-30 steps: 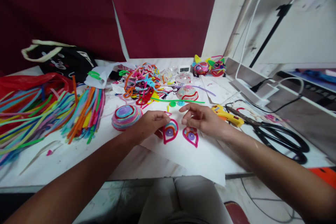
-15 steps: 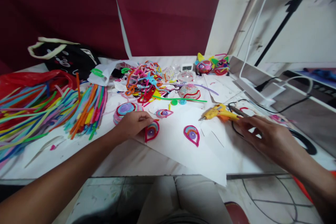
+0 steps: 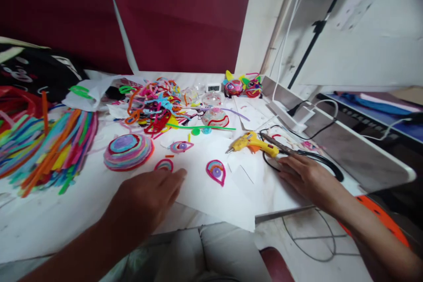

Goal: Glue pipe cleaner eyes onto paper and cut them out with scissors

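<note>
My left hand point(image 3: 145, 198), fingers drawn together and a little blurred, is over the white paper point(image 3: 198, 202). It covers the lower part of a pink-edged pipe-cleaner eye point(image 3: 164, 165); anything inside its fingers is hidden. A matching eye point(image 3: 216, 172) lies to the right, and a smaller eye point(image 3: 181, 146) lies behind. At the right, my right hand point(image 3: 306, 176) has its fingers closed around the middle of black-handled scissors point(image 3: 325, 163), which rest on the table. Beside them lies a yellow glue gun point(image 3: 254, 142), nozzle pointing left. A striped pipe-cleaner dome point(image 3: 128, 152) sits left of the paper.
Bundled pipe cleaners point(image 3: 62, 145) lie at the left, and a tangled heap point(image 3: 158, 101) at the back. Behind are a small digital clock point(image 3: 213, 88) and two decorated figures point(image 3: 243, 86). A power strip point(image 3: 289, 116) and cables stand near the right-hand board point(image 3: 350, 141).
The view has turned right and come nearer. My left hand has left the eye's upper edge and moved toward me, now covering its lower part. My right hand stays at the scissors.
</note>
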{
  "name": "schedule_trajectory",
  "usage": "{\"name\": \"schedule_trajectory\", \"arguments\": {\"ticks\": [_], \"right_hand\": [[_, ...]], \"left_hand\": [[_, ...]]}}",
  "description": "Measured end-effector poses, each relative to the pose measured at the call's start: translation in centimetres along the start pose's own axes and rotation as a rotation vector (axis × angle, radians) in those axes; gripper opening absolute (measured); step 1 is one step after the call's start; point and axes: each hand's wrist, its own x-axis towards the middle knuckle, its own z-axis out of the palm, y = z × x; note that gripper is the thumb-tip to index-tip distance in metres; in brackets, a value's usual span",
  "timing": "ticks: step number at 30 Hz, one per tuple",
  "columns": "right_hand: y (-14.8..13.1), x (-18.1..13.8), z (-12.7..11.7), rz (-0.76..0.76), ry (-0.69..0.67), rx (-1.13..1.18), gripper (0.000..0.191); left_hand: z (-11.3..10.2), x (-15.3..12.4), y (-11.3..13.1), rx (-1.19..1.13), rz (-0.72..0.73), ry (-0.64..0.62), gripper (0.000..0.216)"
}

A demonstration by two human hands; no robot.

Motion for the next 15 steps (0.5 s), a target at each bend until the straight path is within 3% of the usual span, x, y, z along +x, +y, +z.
{"name": "schedule_trajectory", "arguments": {"ticks": [6,15], "right_hand": [[1.6,1.0,0.0,0.039,0.042,-0.107,0.034],[3.3,0.5,0.1,0.036,-0.010,-0.155,0.031]], "left_hand": [[0.8,0.3,4.5,-0.238,0.127,-0.010,0.017],[3.1,1.2,8.6,-0.266,0.160,-0.055,0.014]]}}
